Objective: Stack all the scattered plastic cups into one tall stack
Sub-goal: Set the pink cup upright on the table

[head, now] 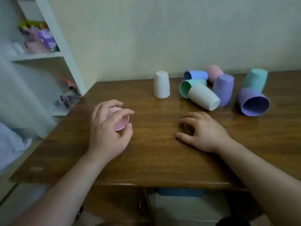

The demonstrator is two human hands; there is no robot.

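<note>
Nine cups [161, 84], two hands [106, 126]

Your left hand [107, 126] is curled, fingers and thumb wrapped around a small pink plastic cup [121, 122], while your right hand [202, 131] rests palm down on the wooden counter [154, 157], fingers loosely bent, holding nothing.

Both forearms are bare to the frame's edge; the left hand [105, 128] and right hand [203, 132] wear nothing.
</note>
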